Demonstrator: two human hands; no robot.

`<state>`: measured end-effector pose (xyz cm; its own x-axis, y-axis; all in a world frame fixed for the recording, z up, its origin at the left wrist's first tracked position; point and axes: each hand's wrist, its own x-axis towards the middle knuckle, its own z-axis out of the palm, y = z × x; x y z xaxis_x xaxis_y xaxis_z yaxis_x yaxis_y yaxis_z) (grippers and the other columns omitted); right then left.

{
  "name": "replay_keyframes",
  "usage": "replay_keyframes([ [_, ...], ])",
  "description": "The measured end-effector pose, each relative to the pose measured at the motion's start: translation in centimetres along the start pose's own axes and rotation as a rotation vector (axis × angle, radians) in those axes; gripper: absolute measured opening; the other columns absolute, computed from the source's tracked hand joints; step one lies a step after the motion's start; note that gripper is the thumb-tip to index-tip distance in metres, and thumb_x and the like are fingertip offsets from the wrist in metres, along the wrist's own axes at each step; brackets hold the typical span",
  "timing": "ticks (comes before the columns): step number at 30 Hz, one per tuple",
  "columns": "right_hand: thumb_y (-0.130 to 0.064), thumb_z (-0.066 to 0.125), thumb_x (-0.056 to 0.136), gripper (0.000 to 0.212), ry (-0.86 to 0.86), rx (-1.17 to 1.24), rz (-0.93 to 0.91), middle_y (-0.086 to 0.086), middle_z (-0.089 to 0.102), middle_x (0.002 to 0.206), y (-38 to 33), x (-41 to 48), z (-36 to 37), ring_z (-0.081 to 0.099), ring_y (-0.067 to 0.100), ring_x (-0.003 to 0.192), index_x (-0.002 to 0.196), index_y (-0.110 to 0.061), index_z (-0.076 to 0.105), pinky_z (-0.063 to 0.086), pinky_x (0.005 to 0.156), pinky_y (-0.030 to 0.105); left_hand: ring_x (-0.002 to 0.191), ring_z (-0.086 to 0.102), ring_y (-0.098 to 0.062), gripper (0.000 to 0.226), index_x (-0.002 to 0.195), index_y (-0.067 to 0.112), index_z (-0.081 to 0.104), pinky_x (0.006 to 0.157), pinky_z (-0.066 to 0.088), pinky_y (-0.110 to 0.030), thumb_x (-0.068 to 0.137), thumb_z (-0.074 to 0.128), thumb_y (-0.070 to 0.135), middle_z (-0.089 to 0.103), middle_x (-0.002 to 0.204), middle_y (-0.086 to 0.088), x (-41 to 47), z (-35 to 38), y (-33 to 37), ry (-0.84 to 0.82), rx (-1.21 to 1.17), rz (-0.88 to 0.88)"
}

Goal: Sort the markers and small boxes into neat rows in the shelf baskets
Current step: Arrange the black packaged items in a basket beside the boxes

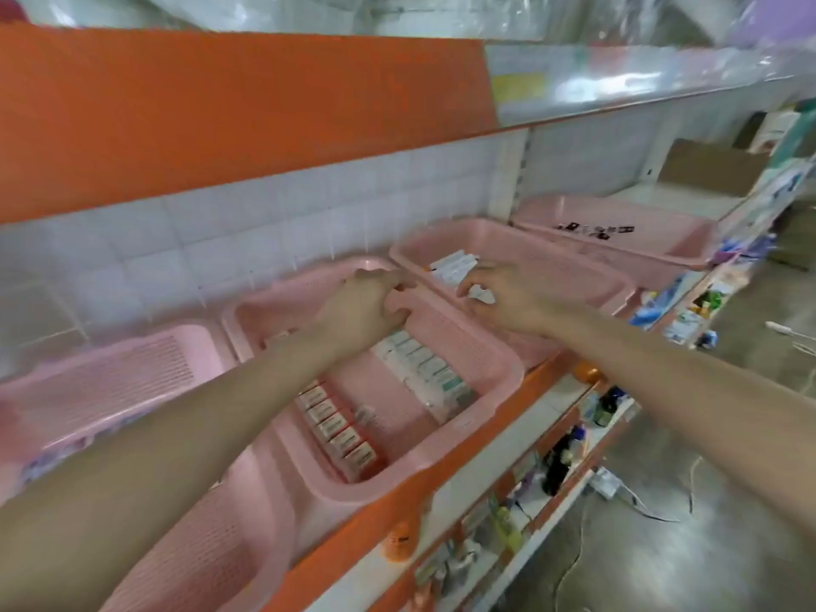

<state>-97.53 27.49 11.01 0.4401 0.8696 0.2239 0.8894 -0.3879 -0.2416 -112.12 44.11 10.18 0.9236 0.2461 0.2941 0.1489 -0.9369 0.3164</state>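
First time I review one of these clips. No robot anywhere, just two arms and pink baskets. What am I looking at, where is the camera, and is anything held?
There is no machine: a person works with bare hands. The one camera sits on their head, looking forward and down, so both arms reach in from below. Ahead is a shop shelf. Its middle pink basket holds a row of reddish small boxes and a row of white-green boxes. The left hand curls its fingers over that basket's far rim. The right hand, over the next basket, pinches a small white item, too blurred to name, beside some white boxes.
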Motion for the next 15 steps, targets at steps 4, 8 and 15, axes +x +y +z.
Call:
replay_keyframes([
  [4, -0.014, 0.049, 0.094, 0.018, 0.021, -0.166, 0.194, -0.001, 0.057, 0.128, 7.4, -4.5, -3.9, 0.047, 0.017, 0.121, 0.101, -0.019, 0.065, 0.027, 0.086, 0.017, 0.115, 0.052, -0.02, 0.039, 0.125, 0.019, 0.056, 0.098, 0.04, -0.033, 0.087, 0.063, 0.025, 0.059, 0.127, -0.001, 6.1, 4.4, 6.8, -0.039, -0.053, 0.209],
  [8, -0.01, 0.046, 0.094, 0.029, 0.019, -0.179, 0.282, 0.003, 0.056, 0.132, 13.8, -7.6, -6.1, 0.045, 0.017, 0.124, 0.117, -0.007, 0.063, 0.03, 0.091, 0.017, 0.116, 0.052, -0.017, 0.037, 0.125, 0.019, 0.057, 0.096, 0.037, -0.027, 0.089, 0.06, 0.028, 0.059, 0.126, 0.002, 10.1, 8.0, 12.1, -0.084, -0.104, 0.271],
  [15, -0.007, 0.049, 0.093, 0.028, 0.045, -0.167, 0.261, 0.013, 0.061, 0.124, 25.7, -9.1, -9.2, 0.046, 0.026, 0.124, 0.116, -0.001, 0.065, 0.025, 0.104, 0.024, 0.113, 0.054, -0.013, 0.039, 0.124, 0.018, 0.058, 0.094, 0.039, -0.022, 0.086, 0.062, 0.016, 0.06, 0.123, 0.003, 17.4, 13.0, 19.8, -0.07, -0.218, 0.166],
])
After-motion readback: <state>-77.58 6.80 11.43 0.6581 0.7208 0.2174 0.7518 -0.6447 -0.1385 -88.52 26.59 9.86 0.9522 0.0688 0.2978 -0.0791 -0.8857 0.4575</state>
